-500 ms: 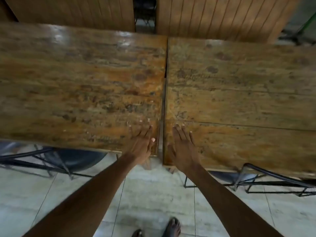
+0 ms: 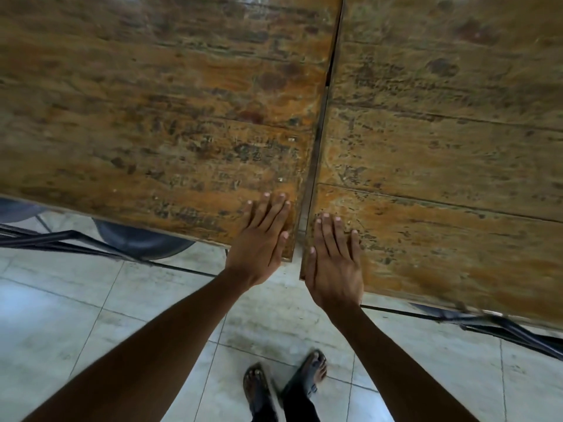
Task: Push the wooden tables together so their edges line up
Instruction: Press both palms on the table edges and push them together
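Left table (image 2: 146, 117): worn plank top, fills the upper left of the head view; near edge runs across above the tiled floor (image 2: 61, 306); dark metal frame and a chair seat (image 2: 143, 242) show beneath it. Judged heavy and stiff, glossy in patches, so palms may slip on top; better purchase would be at the near edge or corner, pushing sideways low rather than pressing down.

Left hand (image 2: 262, 236): flat on the left table's near right corner, fingers extended and held close together, thumb along the side edge; holding nothing.

Seam (image 2: 320, 141): narrow dark gap between the tops, near closed; near edges not flush, the right table's corner sits closer to the person than the left's.

Right hand (image 2: 333, 263): flat on the near left corner of the right table (image 2: 441, 147), fingers straight and slightly spread, heel of hand overhanging the edge; gripping nothing.

Versus half a second back: the camera has dipped and drawn closer, so the far edges and the wall are out of view; both hands remain on the same corners; gap looks much the same.
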Motion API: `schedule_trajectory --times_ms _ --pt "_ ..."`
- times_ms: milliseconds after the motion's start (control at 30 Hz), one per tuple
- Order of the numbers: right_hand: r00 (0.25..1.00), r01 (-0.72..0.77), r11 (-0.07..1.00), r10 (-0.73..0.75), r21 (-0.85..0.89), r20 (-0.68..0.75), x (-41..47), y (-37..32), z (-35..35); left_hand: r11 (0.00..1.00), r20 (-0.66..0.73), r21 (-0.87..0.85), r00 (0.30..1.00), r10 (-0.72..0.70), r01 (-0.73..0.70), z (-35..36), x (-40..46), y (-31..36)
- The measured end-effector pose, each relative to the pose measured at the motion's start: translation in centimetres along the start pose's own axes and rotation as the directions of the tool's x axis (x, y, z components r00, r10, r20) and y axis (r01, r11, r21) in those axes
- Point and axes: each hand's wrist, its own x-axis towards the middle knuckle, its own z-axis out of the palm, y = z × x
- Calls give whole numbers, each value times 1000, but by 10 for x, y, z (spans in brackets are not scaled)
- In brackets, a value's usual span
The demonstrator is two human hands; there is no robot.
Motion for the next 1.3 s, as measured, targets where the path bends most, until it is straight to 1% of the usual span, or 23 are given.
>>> schedule_trajectory --times_ms 367,567,667,733,833,900,933,1033,1167,1300 --pt "1000 -19 1000 19 8 9 33 -7 9 1000 1 -18 1000 -1 1 1 1 -1" --pt "1000 -15 1000 16 -7 20 35 -9 7 1000 42 -17 999 -3 4 -4 3 -2" --pt "1000 -15 1000 15 9 25 36 -11 1 1000 110 -16 994 -4 5 -10 3 -3" --pt "998 -18 999 16 31 64 36 -12 -6 1000 188 -18 982 -3 7 -19 5 -3" --pt "975 -41 996 24 76 221 43 -12 -18 1000 365 3 931 -13 13 -42 13 -2" --pt "946 -68 994 38 84 322 53 -18 -33 999 428 14 903 -32 28 -66 13 0" --pt "937 -83 993 48 87 346 56 -27 -45 999 428 11 903 -42 41 -79 8 -3" --pt "937 -118 984 65 136 343 64 -73 -77 998 377 -2 924 -57 63 -121 -13 -29" --pt "959 21 988 -62 151 277 68 -168 -111 988 201 34 967 -154 150 -196 -58 -100" --pt "968 172 968 -200 181 149 73 -275 -146 969 35 96 972 -232 228 -263 -123 -172"
